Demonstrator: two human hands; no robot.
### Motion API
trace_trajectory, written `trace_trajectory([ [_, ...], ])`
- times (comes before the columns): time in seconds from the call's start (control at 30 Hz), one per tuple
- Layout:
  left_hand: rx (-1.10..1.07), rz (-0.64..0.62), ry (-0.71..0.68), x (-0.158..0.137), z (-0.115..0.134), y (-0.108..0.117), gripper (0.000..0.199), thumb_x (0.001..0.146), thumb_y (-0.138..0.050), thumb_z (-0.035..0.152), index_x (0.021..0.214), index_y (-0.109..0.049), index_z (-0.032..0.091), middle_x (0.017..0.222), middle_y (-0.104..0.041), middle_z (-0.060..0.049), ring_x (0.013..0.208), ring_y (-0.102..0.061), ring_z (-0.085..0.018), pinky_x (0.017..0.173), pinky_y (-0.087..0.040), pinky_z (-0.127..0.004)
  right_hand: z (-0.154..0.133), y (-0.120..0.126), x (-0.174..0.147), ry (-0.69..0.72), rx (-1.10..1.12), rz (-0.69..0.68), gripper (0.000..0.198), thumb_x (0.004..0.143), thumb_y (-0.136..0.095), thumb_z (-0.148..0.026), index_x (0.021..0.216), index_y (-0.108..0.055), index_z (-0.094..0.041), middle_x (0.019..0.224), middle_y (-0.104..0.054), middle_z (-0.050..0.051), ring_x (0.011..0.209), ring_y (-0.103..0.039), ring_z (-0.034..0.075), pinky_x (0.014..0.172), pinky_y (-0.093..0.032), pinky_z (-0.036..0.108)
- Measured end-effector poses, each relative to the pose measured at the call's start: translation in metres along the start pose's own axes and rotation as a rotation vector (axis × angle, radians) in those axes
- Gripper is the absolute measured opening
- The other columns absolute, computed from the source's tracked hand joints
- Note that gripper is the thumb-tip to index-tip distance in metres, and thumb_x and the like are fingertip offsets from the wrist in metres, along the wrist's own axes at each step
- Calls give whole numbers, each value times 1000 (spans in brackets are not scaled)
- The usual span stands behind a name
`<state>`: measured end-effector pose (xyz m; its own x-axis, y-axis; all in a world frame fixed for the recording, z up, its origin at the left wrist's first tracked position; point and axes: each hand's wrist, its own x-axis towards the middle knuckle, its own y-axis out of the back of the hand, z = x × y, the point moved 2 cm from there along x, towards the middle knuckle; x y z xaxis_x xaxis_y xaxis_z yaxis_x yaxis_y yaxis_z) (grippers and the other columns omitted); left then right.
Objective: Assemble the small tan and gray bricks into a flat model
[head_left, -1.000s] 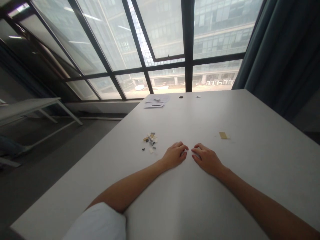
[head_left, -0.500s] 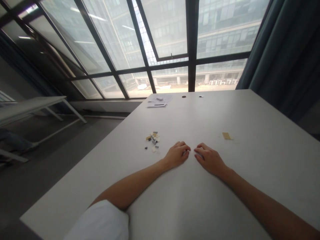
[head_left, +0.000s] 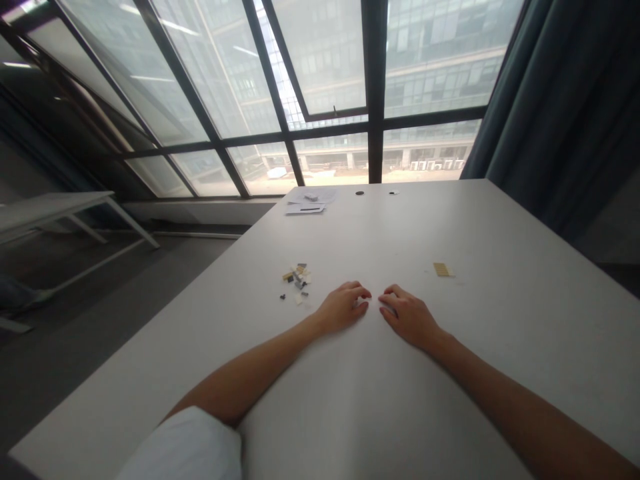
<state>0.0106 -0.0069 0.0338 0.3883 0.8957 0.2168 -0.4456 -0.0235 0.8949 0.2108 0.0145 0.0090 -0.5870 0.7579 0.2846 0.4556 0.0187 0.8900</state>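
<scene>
My left hand (head_left: pixel 344 305) rests on the white table (head_left: pixel 380 233), its fingers loosely curved and the thumb apart from them. Facing it across a narrow gap is my right hand (head_left: pixel 410 315), also resting with bent, parted fingers. Nothing shows in either hand. Left of my left hand lies a loose pile of small building bricks (head_left: pixel 299 277) in grey, black, tan and cream. Beyond my right hand, to the right, a flat tan ribbed piece (head_left: pixel 442 269) lies on the tabletop.
Papers (head_left: pixel 306 202) with a dark pen-like strip lie at the far left corner of the table. Two small dark round spots, one a cable hole (head_left: pixel 359 193), sit near the far edge. A second table (head_left: pixel 55 210) stands left; a curtain (head_left: pixel 540 127) hangs right.
The view has turned slightly right, so everything sits a little further left. Both hands stay in nearly the same place, and the pile and tan piece have not moved on the table.
</scene>
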Motion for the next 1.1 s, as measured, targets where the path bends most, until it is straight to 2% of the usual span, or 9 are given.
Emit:
trace_trajectory([
  [0.1, -12, 61, 23, 4, -7, 26, 20, 89, -60, 27, 106, -71, 23, 100, -69, -4, 87, -63, -16, 84, -51, -29, 1, -1, 0, -2, 0, -1, 22, 97, -52, -29, 108, -70, -24, 117, -63, 5, 97, -63, 16, 87, -47, 27],
  [0.2, -2, 175, 71, 7, -28, 62, 20, 91, -58, 31, 102, -72, 22, 97, -69, -4, 82, -63, -16, 78, -51, -28, 1, -1, 0, -11, 0, -8, 22, 97, -52, -30, 108, -70, -24, 118, -62, 4, 96, -63, 16, 85, -47, 27],
  [0.27, 39, 257, 119, 7, -52, 87, 22, 91, -56, 32, 98, -73, 20, 92, -69, -4, 79, -62, -15, 75, -49, -27, 1, 0, 0, -15, 3, -15, 22, 97, -51, -30, 108, -70, -24, 119, -62, 5, 97, -63, 16, 86, -47, 27],
  [0.33, 126, 283, 178, 5, -81, 108, 22, 89, -58, 34, 95, -75, 20, 90, -69, -3, 76, -61, -15, 75, -48, -28, 0, 2, -1, -19, 4, -21, 23, 97, -51, -29, 108, -70, -24, 119, -62, 5, 96, -63, 16, 86, -47, 27],
  [0.43, 253, 203, 278, -2, -124, 128, 22, 85, -62, 36, 89, -77, 21, 87, -69, -3, 72, -60, -14, 70, -46, -27, -2, 3, -1, -17, 6, -19, 22, 97, -50, -28, 107, -70, -23, 117, -62, 5, 95, -64, 16, 85, -47, 27],
  [0.53, 292, 63, 357, -11, -155, 134, 22, 82, -64, 38, 85, -79, 23, 88, -70, -2, 73, -60, -14, 69, -45, -26, -2, 3, -1, -12, 10, -11, 22, 96, -51, -28, 106, -70, -23, 117, -62, 5, 94, -63, 16, 85, -47, 27],
  [0.67, 336, -78, 421, -18, -175, 130, 20, 82, -66, 38, 86, -81, 25, 92, -71, -2, 79, -63, -15, 72, -45, -24, -1, 1, -1, -14, 10, 1, 21, 96, -51, -28, 106, -70, -24, 116, -63, 5, 93, -63, 16, 84, -48, 27],
  [0.83, 367, -170, 387, -18, -182, 123, 19, 80, -68, 38, 89, -81, 29, 98, -71, -1, 87, -65, -16, 77, -46, -23, 1, -1, -1, -15, 12, 3, 22, 96, -51, -29, 107, -70, -24, 117, -62, 5, 93, -63, 16, 86, -47, 28],
  [1.1, 463, -253, 395, -11, -179, 119, 20, 77, -65, 35, 87, -80, 29, 98, -74, -2, 93, -65, -19, 78, -47, -23, 2, -2, -2, -3, 19, 7, 22, 96, -51, -29, 108, -69, -24, 117, -62, 4, 94, -63, 16, 85, -48, 28],
])
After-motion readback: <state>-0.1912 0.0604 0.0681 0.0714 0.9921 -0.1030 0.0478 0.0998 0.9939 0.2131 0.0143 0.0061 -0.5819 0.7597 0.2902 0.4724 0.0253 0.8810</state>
